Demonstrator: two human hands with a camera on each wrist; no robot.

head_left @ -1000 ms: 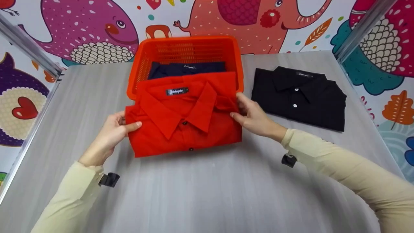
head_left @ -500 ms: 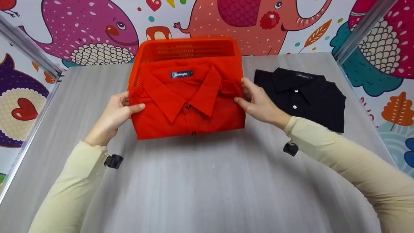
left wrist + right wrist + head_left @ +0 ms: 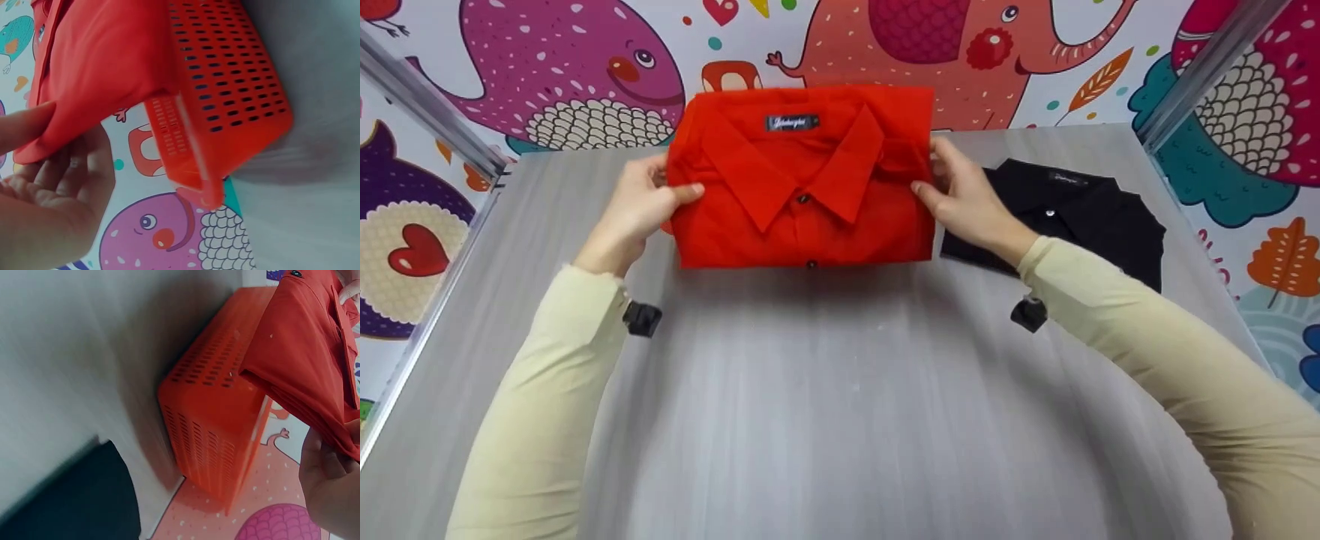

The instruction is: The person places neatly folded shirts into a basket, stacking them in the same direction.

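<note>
A folded red shirt (image 3: 810, 172), with a pointed collar, dark buttons and a black label, is held up by both hands over an orange-red plastic basket (image 3: 225, 73). At the shirt's left side my left hand (image 3: 641, 202) pinches the edge, thumb on top and fingers beneath. My right hand (image 3: 964, 195) grips the opposite side the same way. From the head view the shirt hides nearly all of the basket; both wrist views show its slotted walls standing on the table below the cloth. The basket's contents are hidden behind the shirt.
Right of the basket a folded black shirt (image 3: 1072, 210) with white buttons lies on the grey table (image 3: 840, 405), partly covered by the right forearm. Behind stands a wall (image 3: 1035, 90) printed with cartoon animals, and metal posts (image 3: 1207, 75) mark the corners.
Both hands have carried the red shirt away from the body and up over the basket. It now covers the basket opening and the navy garment seen inside earlier. The black shirt stays put.
</note>
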